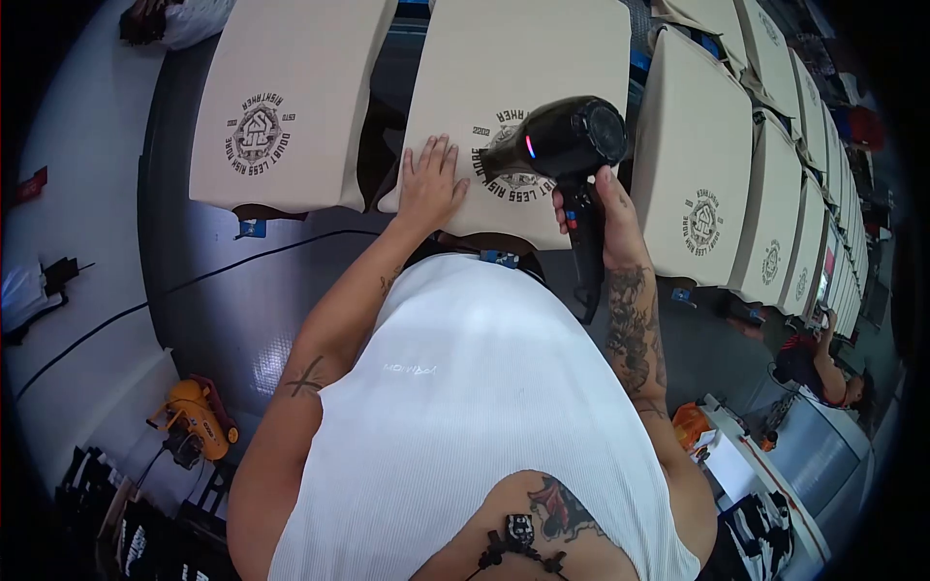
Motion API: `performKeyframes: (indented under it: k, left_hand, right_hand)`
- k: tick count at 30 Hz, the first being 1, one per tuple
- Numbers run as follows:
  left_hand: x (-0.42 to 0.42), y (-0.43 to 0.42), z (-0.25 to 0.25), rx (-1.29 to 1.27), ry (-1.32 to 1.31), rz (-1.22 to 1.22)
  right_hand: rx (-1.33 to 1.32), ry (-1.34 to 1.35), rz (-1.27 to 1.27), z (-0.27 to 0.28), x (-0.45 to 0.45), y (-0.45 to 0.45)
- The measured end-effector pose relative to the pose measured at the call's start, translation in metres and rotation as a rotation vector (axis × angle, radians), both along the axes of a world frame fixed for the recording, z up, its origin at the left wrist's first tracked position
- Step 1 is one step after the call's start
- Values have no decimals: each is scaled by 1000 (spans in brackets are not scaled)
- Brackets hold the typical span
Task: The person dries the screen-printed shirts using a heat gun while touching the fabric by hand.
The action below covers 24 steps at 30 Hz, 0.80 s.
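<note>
My right hand [612,218] grips a black hair dryer [567,140] by its handle. Its nozzle points left, just over the round dark print [513,184] on a cream garment panel [523,58], and covers part of that print. Flat on the same panel, left of the print, lies my left hand [433,184] with its fingers stretched out and nothing held. The panel lies stretched over a board in front of me. A small blue tag [499,258] shows under its near edge.
Another printed cream panel [281,87] lies to the left, and several more [697,145] run in a row to the right. A dark cable [266,252] crosses at left. A yellow air compressor [194,418] stands at lower left. Another person [823,363] is at far right.
</note>
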State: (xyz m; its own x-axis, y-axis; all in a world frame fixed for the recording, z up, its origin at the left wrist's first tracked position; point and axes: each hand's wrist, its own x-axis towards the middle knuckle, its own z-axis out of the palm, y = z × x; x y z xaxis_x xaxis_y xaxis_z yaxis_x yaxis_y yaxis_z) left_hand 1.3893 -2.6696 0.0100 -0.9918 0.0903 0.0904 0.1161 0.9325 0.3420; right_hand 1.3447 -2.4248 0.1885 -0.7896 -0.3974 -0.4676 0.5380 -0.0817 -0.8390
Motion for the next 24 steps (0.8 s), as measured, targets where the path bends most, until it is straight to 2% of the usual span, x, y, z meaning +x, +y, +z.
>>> performKeyframes:
  k: [8,13,18,20,22,24]
  left_hand:
    - [-59,87,-8,-33,64,-132]
    - [-95,134,-12,-123,6,-1]
    - [-94,139,-17,-190,-35,13]
    - [-94,141,-14,-230,-25,8]
    - [-91,144,-2,-248,-24,51]
    - [-82,148,14,-246,-27,124]
  right_hand:
    - [115,74,-207,0,37,73]
    - [23,64,-300,-9,45,131]
    - [43,161,-359,-10,60,222]
    - [180,149,-347,-7,69,264]
    - [146,121,-454,-3,78,306]
    - [247,59,-550,0,87,351]
